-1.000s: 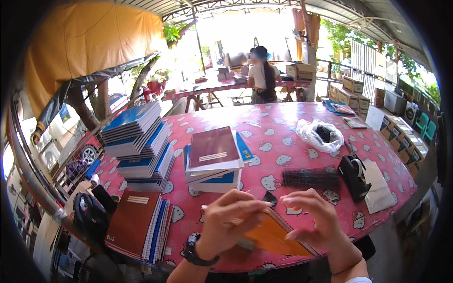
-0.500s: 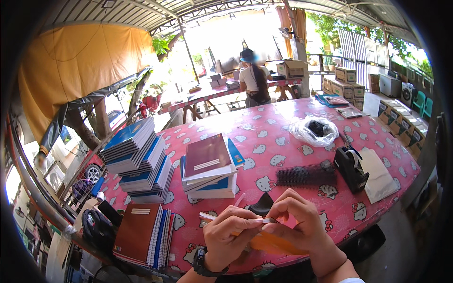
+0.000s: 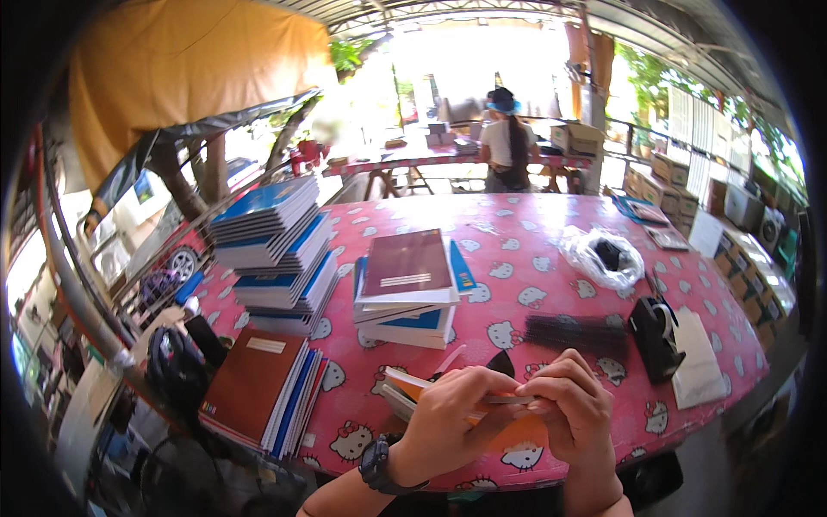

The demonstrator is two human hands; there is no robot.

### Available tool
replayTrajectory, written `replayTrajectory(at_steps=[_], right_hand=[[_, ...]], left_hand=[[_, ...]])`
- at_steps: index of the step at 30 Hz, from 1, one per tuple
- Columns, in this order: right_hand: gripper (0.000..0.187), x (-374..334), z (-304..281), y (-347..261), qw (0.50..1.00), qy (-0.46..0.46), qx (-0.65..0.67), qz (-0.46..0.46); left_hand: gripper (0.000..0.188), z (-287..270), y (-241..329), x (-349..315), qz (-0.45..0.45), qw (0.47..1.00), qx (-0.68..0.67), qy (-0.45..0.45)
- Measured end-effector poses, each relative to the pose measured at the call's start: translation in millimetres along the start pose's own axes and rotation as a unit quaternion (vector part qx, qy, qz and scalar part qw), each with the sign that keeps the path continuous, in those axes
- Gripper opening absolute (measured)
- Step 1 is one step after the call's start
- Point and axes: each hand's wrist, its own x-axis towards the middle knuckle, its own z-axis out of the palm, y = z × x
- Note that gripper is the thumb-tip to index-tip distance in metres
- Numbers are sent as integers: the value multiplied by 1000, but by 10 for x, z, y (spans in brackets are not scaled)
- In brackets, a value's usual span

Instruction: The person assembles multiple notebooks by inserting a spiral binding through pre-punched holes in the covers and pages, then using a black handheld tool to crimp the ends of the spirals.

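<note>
Near the table's front edge, my left hand [image 3: 452,418] is closed around a notebook with an orange cover [image 3: 412,383], its page edges showing left of my fingers. My right hand [image 3: 573,405] is beside it with fingers pinched together. A thin grey strip [image 3: 510,400] runs between the fingertips of both hands; whether it is part of the notebook I cannot tell. My hands hide most of the notebook. Just behind them lie a dark pointed piece [image 3: 500,364] and a narrow pink strip [image 3: 452,357]. Several black binding coils [image 3: 577,334] lie beyond my right hand.
Notebook stacks stand at left, a tall blue one [image 3: 271,258], a brown-topped one [image 3: 254,370] and a maroon-topped one [image 3: 407,263]. A black tape dispenser [image 3: 656,340], pale sheets [image 3: 696,362] and a clear plastic bag [image 3: 603,258] are at right. A person [image 3: 508,142] stands at a far table.
The view has shifted, so the table things sit further right. My hands have turned and the notebook's page edges show more at the left. Both hands stay close together.
</note>
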Motion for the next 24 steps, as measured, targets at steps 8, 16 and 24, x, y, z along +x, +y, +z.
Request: replayTrajectory(at_steps=[8, 16, 24], right_hand=[[54, -13, -27, 79, 987, 88, 4, 134], [39, -940, -337, 953, 946, 91, 24, 309], [17, -1634, 454, 1388, 893, -148, 2, 426]], left_hand=[[15, -336, -204, -22, -22, 976, 76, 205], [31, -2596, -493, -921, -60, 828, 63, 554], [26, -3518, -1678, -3224, -337, 720, 41, 605]])
